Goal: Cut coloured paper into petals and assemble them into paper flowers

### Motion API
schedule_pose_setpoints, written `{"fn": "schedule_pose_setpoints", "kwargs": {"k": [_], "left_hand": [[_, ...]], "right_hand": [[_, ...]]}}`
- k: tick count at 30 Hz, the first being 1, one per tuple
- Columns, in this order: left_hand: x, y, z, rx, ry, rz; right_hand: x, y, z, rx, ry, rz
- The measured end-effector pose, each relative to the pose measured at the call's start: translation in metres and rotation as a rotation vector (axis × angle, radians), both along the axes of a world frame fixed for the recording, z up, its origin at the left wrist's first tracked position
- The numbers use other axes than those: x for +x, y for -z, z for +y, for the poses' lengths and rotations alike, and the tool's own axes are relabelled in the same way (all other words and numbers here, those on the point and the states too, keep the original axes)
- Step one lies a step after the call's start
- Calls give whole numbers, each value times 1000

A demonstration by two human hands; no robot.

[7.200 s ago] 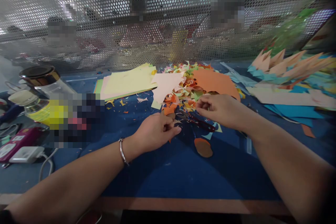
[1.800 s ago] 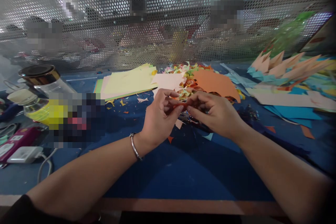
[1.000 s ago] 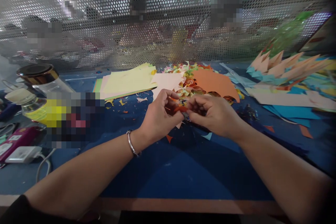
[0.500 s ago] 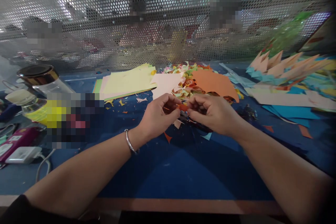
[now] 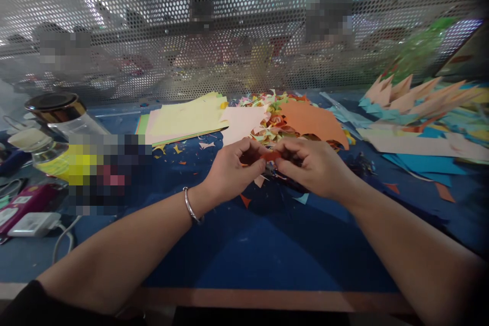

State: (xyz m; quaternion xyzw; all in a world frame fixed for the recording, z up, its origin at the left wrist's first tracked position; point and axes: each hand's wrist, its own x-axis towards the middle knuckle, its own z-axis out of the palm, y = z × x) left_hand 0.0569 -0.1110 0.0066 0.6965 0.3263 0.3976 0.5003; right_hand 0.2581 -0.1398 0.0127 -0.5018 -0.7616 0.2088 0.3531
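Observation:
Between my fingertips is a small piece of orange paper (image 5: 271,155), pinched from both sides. My left hand (image 5: 236,167), with a silver bangle on its wrist, grips its left end between thumb and fingers. My right hand (image 5: 311,167) pinches the right end the same way. Just behind the hands lie a pale pink sheet (image 5: 243,121), a larger orange sheet (image 5: 314,121) with a curved cut edge, and a heap of colourful paper scraps (image 5: 273,130). An orange scrap (image 5: 245,201) and a light blue scrap (image 5: 301,198) rest on the blue tabletop near my wrists.
Left of the heap is a stack of pale yellow sheets (image 5: 187,118). A lidded jar (image 5: 53,107), a bottle and a white charger (image 5: 35,224) stand or lie at far left. Folded paper points (image 5: 401,94) and blue sheets (image 5: 424,165) occupy the right. A perforated metal screen (image 5: 237,56) rises behind.
Both hands stay nearly in place, shifting slightly. The orange paper between the fingertips shows a little more of its surface now.

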Motion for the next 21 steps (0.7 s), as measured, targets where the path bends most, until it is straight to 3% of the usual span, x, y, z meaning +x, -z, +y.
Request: {"fn": "schedule_pose_setpoints", "kwargs": {"k": [8,14,21], "left_hand": [[-3,4,5,-19,24,7],[-5,9,9,127,-105,86],[-4,5,9,79,-122,49]], "right_hand": [[4,2,1,3,-1,53],[3,2,-1,59,8,72],[1,-1,-1,-39,1,173]]}}
